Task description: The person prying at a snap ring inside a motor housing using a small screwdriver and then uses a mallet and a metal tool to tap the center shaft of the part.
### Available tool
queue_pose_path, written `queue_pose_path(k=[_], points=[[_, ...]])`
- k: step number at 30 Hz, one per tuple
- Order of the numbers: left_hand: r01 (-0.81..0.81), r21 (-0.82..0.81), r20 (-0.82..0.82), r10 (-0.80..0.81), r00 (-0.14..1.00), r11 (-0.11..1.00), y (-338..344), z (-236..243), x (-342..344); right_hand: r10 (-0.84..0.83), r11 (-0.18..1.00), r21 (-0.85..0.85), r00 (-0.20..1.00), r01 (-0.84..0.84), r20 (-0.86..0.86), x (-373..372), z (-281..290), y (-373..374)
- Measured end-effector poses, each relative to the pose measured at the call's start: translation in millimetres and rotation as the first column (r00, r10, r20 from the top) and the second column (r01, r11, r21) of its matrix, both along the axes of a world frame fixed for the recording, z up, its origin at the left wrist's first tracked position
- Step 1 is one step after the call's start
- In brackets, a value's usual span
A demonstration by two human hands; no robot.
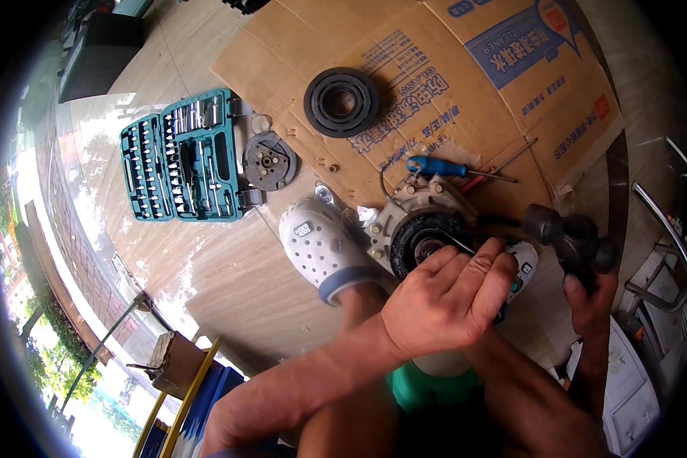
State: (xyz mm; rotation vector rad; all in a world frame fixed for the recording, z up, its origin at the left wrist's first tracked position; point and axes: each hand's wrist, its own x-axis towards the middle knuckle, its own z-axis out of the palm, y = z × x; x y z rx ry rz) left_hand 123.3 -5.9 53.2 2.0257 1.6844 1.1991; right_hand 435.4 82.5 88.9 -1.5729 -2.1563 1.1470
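Note:
My left hand [454, 294] is closed in a fist around a thin metal-shafted tool [459, 243], its handle hidden by the fingers. The shaft points down into the middle of a compressor [433, 200], a grey metal body with bolts and a black ring [404, 240] on its face. Whether the tip touches is hard to see. My right hand [590, 301] grips a dark-headed hammer [565, 233], raised to the right of the left fist. The compressor lies between my feet, partly covered by my left hand.
Flattened cardboard [450, 84] bears a black pulley [341, 101], a blue-handled screwdriver [437, 166] and a red-handled tool [477, 182]. A round clutch plate [270, 161] lies beside an opened teal socket set [179, 160]. My white clog [313, 244] stands left of the compressor; metal-framed objects [668, 252] stand right.

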Motion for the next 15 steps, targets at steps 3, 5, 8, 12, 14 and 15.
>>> queue_pose_path(k=[3, 5, 8, 12, 14, 15], points=[[0.002, 0.016, 0.012, -0.002, 1.0, 1.0, 0, -1, 2, -0.089, 0.992, -0.093, 0.995, 0.084, -0.051, -8, 8, -4], [0.003, 0.016, -0.004, -0.002, 1.0, 1.0, -2, -1, 2, -0.139, 0.979, -0.161, 0.988, 0.127, -0.066, -10, 10, -6], [0.002, 0.016, -0.03, -0.001, 1.0, 1.0, -6, 0, 2, -0.129, 0.968, -0.222, 0.99, 0.114, -0.055, -10, 13, 0], [-0.003, 0.036, 0.011, 0.003, 1.0, 0.999, -2, -4, 6, -0.203, 0.956, -0.217, 0.979, 0.195, -0.016, -16, 26, -3], [0.004, 0.029, 0.011, -0.005, 1.0, 1.0, 0, -5, 4, -0.182, 0.958, -0.23, 0.983, 0.17, -0.031, -16, 33, -2], [0.018, 0.021, 0.011, -0.018, 1.0, 1.0, 1, -4, 2, -0.174, 0.958, -0.241, 0.983, 0.158, -0.049, -15, 36, -2]])
